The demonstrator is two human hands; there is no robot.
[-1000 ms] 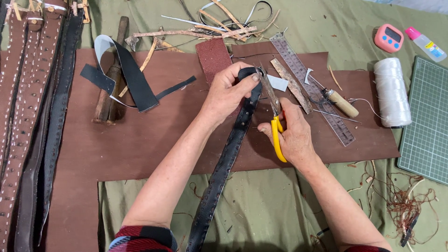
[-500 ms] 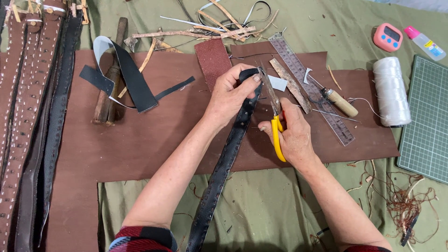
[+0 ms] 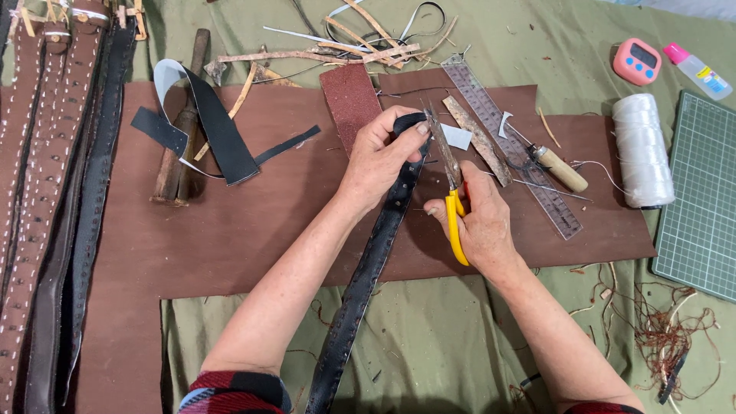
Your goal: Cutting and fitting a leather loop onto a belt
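While gripped, black strap runs near-to-far.

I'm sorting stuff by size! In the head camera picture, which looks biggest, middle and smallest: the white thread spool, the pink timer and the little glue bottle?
1. White thread spool, clearly the biggest.
2. Pink timer.
3. Glue bottle.
The timer and bottle look nearly alike in size, so their order is unsure.

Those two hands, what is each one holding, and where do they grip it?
The left hand pinches the black belt strap at its far end. The right hand holds scissors by their yellow handles, blades by that end.
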